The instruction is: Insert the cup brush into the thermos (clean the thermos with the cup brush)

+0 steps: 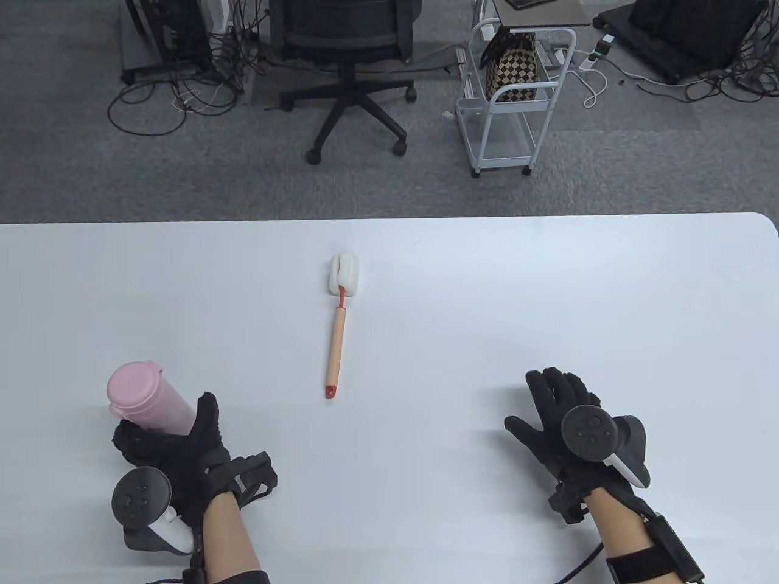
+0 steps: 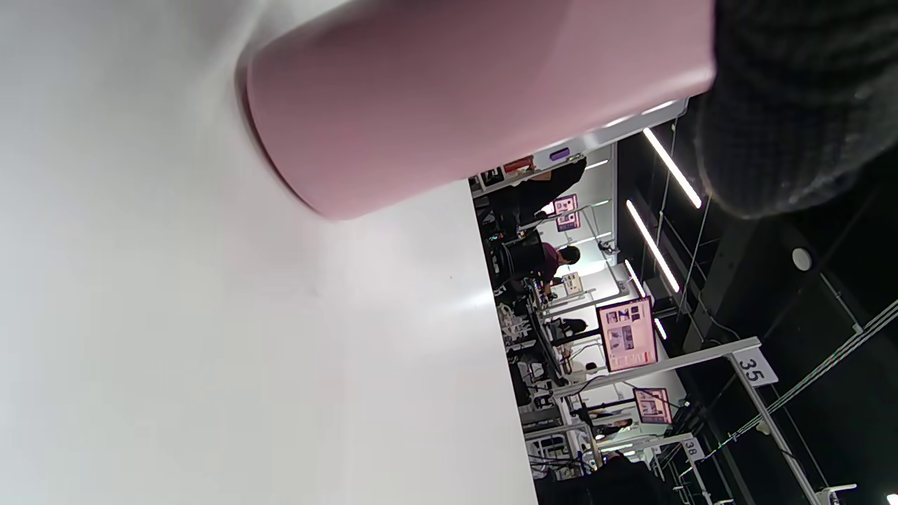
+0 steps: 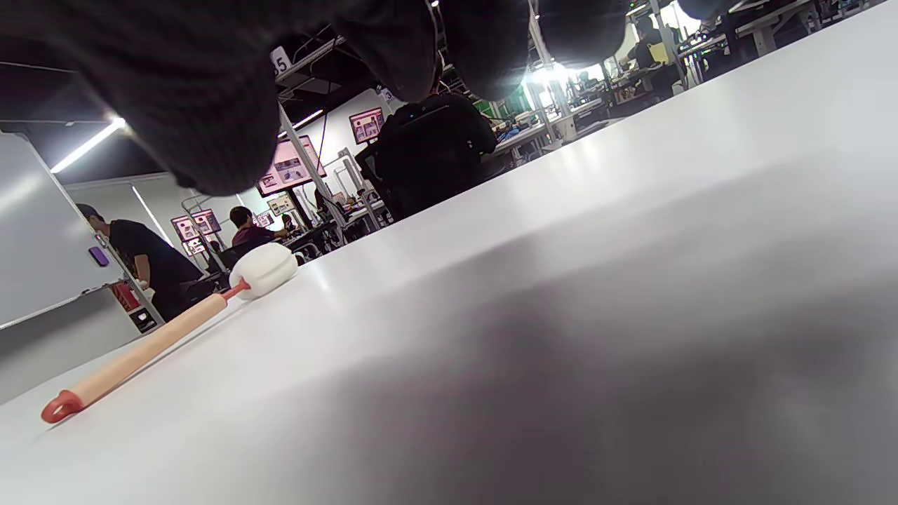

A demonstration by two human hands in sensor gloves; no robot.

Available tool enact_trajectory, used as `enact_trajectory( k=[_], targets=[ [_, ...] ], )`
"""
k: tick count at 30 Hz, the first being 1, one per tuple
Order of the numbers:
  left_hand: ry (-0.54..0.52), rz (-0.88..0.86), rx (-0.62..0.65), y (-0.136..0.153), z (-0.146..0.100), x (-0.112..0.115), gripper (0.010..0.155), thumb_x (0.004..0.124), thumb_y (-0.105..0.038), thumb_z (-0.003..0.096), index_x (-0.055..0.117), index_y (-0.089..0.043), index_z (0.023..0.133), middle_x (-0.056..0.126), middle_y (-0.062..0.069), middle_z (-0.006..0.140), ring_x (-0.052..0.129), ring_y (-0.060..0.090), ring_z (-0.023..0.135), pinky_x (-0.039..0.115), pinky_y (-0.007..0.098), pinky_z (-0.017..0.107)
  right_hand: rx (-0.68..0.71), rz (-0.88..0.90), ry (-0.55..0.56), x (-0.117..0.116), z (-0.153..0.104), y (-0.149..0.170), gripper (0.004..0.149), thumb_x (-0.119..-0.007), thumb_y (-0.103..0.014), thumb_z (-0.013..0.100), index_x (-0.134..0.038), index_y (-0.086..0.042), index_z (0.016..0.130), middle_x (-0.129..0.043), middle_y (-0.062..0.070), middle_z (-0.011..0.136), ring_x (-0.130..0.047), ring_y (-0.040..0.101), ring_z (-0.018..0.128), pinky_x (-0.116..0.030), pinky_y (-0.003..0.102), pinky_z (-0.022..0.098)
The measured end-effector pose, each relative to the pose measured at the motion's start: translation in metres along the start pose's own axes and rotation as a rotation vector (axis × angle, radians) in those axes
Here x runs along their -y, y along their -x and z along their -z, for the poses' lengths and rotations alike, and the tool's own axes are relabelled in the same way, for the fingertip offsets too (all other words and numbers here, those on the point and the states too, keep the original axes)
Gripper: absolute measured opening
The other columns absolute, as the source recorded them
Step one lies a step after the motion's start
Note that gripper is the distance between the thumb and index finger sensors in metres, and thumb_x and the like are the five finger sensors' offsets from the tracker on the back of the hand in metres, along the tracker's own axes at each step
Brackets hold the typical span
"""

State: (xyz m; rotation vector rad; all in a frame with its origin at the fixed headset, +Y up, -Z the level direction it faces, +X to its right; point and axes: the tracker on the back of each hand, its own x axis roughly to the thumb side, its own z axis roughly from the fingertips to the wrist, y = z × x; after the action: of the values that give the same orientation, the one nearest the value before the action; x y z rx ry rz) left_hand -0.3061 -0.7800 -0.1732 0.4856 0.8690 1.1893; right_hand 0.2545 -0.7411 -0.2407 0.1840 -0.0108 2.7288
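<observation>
A pink thermos (image 1: 146, 399) with its lid on stands at the table's left front. My left hand (image 1: 173, 444) grips its lower body from the near side; the body also fills the top of the left wrist view (image 2: 463, 91). The cup brush (image 1: 338, 325) lies flat at the table's middle, white sponge head at the far end, wooden handle with a red tip toward me. It also shows in the right wrist view (image 3: 168, 330). My right hand (image 1: 557, 404) hovers open and empty, palm down, at the right front, well right of the brush.
The white table (image 1: 548, 292) ends at a far edge and a rounded right corner. Beyond it stand an office chair (image 1: 353, 73) and a white cart (image 1: 517, 103) on grey carpet.
</observation>
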Motion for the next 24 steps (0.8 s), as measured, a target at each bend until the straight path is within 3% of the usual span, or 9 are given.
enact_trajectory(
  k=[2,11,17,24],
  targets=[
    [0.003,0.001,0.006,-0.001,0.004,0.0,0.101,0.092,-0.061,0.0542,0.007,-0.034,0.101,0.013,-0.006,0.12,0.015,0.024,0.115,0.025,0.058,0.081,-0.013,0.009,-0.003,0.0,0.002,0.002,0.084,-0.079,-0.064,0.053,-0.046,-0.019,0.116,-0.042,0.02,0.119,-0.04,0.054,0.108,-0.038,0.073,0.07],
    [-0.032,-0.008,-0.026,-0.001,0.025,-0.009,0.102,0.094,-0.052,0.0494,0.007,-0.038,0.101,0.019,-0.011,0.122,0.017,0.021,0.117,0.029,0.057,0.081,-0.027,0.014,-0.022,-0.003,0.004,0.004,0.084,-0.079,-0.064,0.053,-0.045,-0.019,0.116,-0.042,0.02,0.119,-0.04,0.054,0.109,-0.038,0.073,0.07],
    [-0.051,-0.026,-0.037,0.0,0.036,-0.015,0.096,0.095,-0.047,0.0427,0.021,-0.043,0.104,0.029,-0.016,0.121,0.029,0.018,0.119,0.033,0.057,0.08,-0.029,0.013,-0.026,-0.004,0.005,0.004,0.085,-0.078,-0.065,0.053,-0.045,-0.019,0.116,-0.042,0.02,0.119,-0.04,0.054,0.108,-0.038,0.073,0.07],
    [0.009,0.079,0.126,-0.015,0.028,-0.004,0.098,0.099,-0.051,0.0332,0.033,-0.043,0.104,0.035,-0.017,0.119,0.042,0.028,0.117,0.047,0.057,0.076,-0.025,0.007,-0.03,-0.006,0.006,0.002,0.084,-0.078,-0.065,0.053,-0.045,-0.02,0.116,-0.042,0.02,0.119,-0.04,0.055,0.108,-0.038,0.072,0.07]
  ],
)
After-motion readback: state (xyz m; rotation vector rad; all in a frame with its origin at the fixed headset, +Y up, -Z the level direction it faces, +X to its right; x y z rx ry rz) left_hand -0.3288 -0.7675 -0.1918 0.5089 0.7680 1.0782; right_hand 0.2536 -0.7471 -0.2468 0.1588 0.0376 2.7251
